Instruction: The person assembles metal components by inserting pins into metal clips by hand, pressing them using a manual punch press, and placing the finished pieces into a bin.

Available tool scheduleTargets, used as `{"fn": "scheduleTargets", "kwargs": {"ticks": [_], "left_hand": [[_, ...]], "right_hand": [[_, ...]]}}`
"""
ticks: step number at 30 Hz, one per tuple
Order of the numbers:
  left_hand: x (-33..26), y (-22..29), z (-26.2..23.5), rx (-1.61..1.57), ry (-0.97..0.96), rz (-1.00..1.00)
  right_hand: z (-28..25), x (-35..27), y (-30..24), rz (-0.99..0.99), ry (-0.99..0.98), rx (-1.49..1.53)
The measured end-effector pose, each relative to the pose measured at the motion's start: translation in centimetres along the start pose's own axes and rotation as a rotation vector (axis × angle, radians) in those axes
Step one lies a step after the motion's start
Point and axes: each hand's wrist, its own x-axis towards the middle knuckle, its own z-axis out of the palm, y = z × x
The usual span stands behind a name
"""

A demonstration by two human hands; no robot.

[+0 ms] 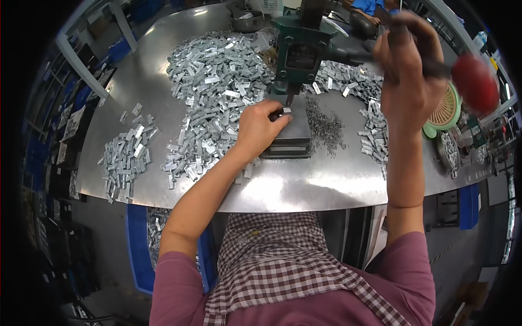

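My left hand (256,125) reaches to the press's base block (296,129) and pinches a small silver metal piece (287,110) between thumb and fingers. Just above that piece is the pointed tool (290,98) of a dark green hand press (299,57); I cannot tell whether they touch. Raised at the right, my right hand (410,76) is closed around the press lever (350,56). Motion smears the hand and the red knob (476,84) at the lever's end.
A large heap of silver metal pieces (217,81) covers the table left of the press, with a smaller pile (128,157) farther left. Tiny dark bits (325,127) lie right of the block. A green-rimmed basket (443,108) stands right; a blue bin (140,255) sits below. Another person (370,6) is beyond.
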Motion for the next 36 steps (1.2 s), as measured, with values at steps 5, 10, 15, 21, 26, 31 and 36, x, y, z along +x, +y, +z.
{"fn": "scheduleTargets", "kwargs": {"ticks": [5,10,15,21,26,31,36], "left_hand": [[-1.1,0.4,-2.2,-0.13,-0.006,-0.032],[-2.7,-2.8,-8.3,0.0,0.152,-0.021],[-5.1,-10.6,-19.3,0.649,0.196,-0.058],[1.2,-13.1,-14.6,0.732,0.041,-0.152],[1.3,-17.7,-14.7,0.587,-0.005,-0.414],[1.7,-15.6,-13.4,0.65,0.048,-0.196],[3.7,-10.5,-13.0,0.757,0.079,-0.092]], "right_hand": [[0.8,4.4,2.2,0.219,0.095,0.354],[-0.3,4.5,2.0,0.154,0.266,-0.031],[-4.3,4.5,5.0,0.231,0.303,0.056],[-8.3,4.9,4.2,0.271,0.156,-0.018],[-9.4,0.9,4.8,0.032,-0.263,-1.099],[-18.3,-9.5,11.9,0.671,-0.346,-0.912],[-17.3,-11.6,14.1,0.68,-0.57,-1.23]]}}
